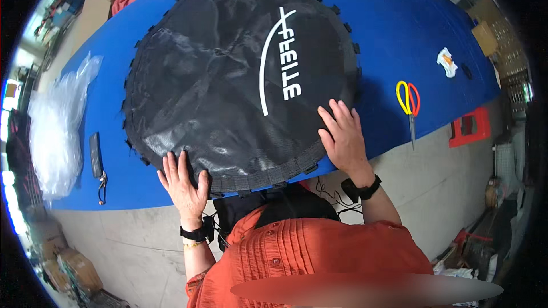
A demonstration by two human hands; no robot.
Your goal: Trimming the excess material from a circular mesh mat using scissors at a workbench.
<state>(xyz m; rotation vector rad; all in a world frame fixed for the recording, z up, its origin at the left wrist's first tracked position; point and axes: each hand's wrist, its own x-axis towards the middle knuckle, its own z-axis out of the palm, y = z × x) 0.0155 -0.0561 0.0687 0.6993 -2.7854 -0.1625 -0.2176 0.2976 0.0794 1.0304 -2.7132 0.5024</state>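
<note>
A large round black trampoline mat (228, 74) with white printing lies spread on the blue-covered table (394, 17). Small black loops or tabs stick out all round its rim, and creases run across its middle. My left hand (184, 185) rests on the near left edge of the mat, fingers stretched out and thumb apart. On the near right part, my right hand (344, 140) lies with its fingers spread over the fabric. Neither hand grips anything. Both wrists wear black bands.
Scissors (409, 102) with yellow and red handles lie right of the mat, blades past the table edge. Further right is a small white-and-orange packet (447, 63). Clear plastic bags (60, 131) and a dark narrow pouch (96, 157) lie left. A red stool (471, 127) stands beyond.
</note>
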